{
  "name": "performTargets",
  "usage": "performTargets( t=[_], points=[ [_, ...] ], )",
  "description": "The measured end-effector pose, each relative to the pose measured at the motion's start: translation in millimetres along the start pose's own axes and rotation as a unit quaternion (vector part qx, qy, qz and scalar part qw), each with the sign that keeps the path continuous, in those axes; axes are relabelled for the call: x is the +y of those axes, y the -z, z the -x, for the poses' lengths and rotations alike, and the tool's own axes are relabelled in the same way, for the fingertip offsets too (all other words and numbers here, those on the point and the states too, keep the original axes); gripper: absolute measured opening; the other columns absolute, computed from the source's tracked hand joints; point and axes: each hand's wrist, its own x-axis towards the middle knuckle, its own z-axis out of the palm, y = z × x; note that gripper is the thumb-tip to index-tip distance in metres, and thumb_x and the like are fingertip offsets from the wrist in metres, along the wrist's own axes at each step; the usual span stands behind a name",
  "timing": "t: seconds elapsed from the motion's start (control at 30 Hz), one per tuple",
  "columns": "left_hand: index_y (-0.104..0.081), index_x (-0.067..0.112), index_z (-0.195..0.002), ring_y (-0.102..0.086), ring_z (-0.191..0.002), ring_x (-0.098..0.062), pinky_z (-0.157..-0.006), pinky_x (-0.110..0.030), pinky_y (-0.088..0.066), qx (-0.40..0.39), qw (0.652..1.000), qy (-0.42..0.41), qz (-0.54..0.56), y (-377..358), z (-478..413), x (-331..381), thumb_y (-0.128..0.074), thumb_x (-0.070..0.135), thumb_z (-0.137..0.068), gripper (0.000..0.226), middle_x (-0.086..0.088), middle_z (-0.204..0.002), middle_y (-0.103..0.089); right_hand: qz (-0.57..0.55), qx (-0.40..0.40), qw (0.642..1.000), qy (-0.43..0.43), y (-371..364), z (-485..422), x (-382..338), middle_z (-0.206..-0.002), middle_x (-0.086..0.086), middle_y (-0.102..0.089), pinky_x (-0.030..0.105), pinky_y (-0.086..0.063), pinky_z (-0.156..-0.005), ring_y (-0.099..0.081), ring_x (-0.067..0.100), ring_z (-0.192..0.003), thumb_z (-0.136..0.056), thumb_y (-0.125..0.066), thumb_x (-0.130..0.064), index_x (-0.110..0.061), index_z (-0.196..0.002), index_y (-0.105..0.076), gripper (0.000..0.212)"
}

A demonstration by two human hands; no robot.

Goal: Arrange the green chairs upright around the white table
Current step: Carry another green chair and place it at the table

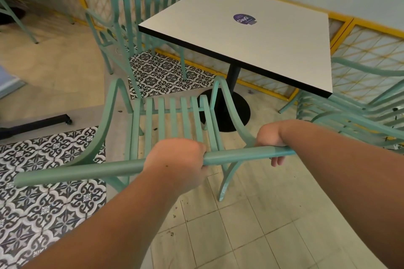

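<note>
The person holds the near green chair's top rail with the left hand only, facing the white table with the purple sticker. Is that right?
Not only the left. The head view shows the left hand and the right hand both gripping the top rail of the near green chair, facing the white table with the purple sticker.

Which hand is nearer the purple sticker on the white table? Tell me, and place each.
Right. The right hand grips the chair's top rail nearly in line with the sticker; the left hand grips the same rail farther left.
</note>
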Motion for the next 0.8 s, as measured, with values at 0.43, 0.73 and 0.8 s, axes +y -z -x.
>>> performTargets(
  t=[0.43, 0.73, 0.8],
  points=[
    [-0.047, 0.032, -0.079, -0.042, -0.051, -0.006, -0.048, -0.026, -0.036, 0.071, 0.991, -0.098, -0.062, -11.3, 18.3, -47.4, -0.047, 0.048, -0.093, 0.021, 0.007, -0.06, -0.048, 0.004, 0.0, 0.999, 0.043, -38.9, 42.2, -20.5, -0.111, 0.016, -0.058, 0.048, -0.061, -0.088, -0.069, 0.037, -0.098, -0.101, -0.044, -0.025, -0.009, -0.121, -0.064, 0.032],
    [-0.045, 0.029, -0.071, -0.05, -0.052, -0.016, -0.051, -0.029, -0.047, 0.107, 0.983, -0.135, -0.064, -20.5, 21.8, -74.4, -0.049, 0.049, -0.085, 0.025, 0.006, -0.055, -0.047, 0.078, 0.02, 0.991, 0.108, -56.1, 60.1, -34.5, -0.087, 0.002, -0.052, 0.027, -0.036, -0.065, -0.046, 0.014, -0.074, -0.103, -0.039, -0.019, -0.014, -0.091, -0.06, 0.025],
    [-0.043, 0.03, -0.069, -0.05, -0.052, -0.016, -0.052, -0.03, -0.049, 0.112, 0.982, -0.137, -0.061, -21.5, 22.0, -77.8, -0.047, 0.05, -0.083, 0.025, 0.006, -0.055, -0.047, 0.081, 0.02, 0.99, 0.112, -57.8, 63.5, -37.3, -0.083, 0.001, -0.048, 0.025, -0.034, -0.062, -0.043, 0.013, -0.07, -0.104, -0.038, -0.019, -0.014, -0.087, -0.055, 0.024]
  ],
)
